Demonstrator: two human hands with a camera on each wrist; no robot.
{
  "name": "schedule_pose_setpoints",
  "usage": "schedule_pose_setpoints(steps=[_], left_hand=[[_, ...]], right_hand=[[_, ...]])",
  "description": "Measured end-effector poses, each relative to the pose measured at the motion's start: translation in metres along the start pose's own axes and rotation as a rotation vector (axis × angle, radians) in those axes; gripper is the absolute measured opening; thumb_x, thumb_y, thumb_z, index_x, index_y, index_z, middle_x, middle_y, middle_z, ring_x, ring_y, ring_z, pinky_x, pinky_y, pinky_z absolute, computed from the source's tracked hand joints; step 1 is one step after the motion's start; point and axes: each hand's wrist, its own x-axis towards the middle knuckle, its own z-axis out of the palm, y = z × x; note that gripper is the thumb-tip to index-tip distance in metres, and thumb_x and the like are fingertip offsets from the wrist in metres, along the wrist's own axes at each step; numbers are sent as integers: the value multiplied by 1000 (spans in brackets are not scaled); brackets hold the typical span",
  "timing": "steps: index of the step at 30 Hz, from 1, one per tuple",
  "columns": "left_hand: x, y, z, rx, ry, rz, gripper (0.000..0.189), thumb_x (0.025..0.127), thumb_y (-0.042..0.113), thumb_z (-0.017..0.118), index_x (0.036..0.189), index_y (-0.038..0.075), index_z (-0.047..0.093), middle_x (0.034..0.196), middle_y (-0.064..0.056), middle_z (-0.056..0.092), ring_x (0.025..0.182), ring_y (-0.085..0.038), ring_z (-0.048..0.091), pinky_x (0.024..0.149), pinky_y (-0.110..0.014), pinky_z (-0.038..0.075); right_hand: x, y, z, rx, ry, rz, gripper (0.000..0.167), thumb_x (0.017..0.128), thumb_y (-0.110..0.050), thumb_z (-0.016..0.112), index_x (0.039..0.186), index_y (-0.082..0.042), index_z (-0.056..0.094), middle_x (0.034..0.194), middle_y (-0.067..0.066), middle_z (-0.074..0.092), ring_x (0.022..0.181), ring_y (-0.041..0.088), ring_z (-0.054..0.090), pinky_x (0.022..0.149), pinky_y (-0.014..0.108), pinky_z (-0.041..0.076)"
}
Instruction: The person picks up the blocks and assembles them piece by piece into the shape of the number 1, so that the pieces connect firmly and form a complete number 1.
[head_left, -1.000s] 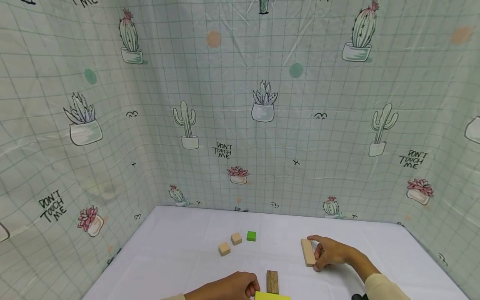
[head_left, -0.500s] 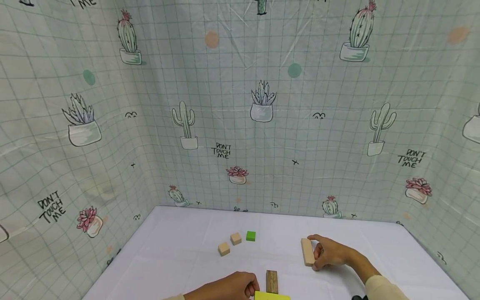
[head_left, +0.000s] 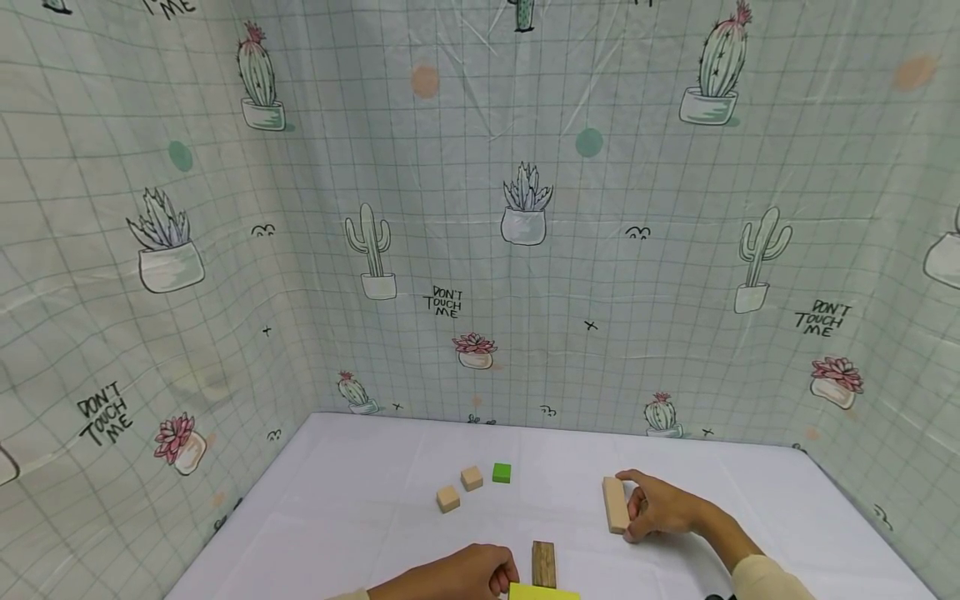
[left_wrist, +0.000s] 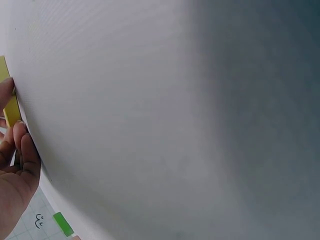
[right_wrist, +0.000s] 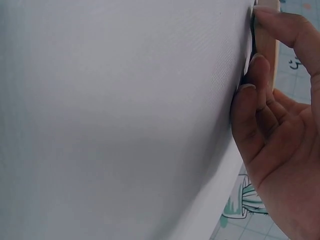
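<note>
In the head view my left hand is at the bottom edge, fingers curled at the left end of a yellow block that the frame cuts off. The left wrist view has thumb and fingers pinching that yellow block by its ends. A darker, grained wooden block lies just beyond it. To the right, my right hand grips a long pale wooden block lying on the table. Seen from the right wrist, thumb and fingers span the pale block lengthwise, close over the white cloth.
Two small pale wooden cubes, the nearer cube and the farther cube, sit left of centre beside a small green block. A cactus-print curtain walls the white table at the back and sides.
</note>
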Motion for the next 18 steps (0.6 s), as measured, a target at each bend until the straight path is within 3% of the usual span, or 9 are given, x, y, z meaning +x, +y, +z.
schedule_pose_setpoints(steps=[18], left_hand=[[-3,1,-1,-36,-8,4,18,82,0,78,93,4,64,77,7,57,72,0,51,69,-15,47]], right_hand=[[3,-6,7,-50,-25,-45,93,77,-11,81,146,14,25,90,6,58,73,13,55,61,23,46]])
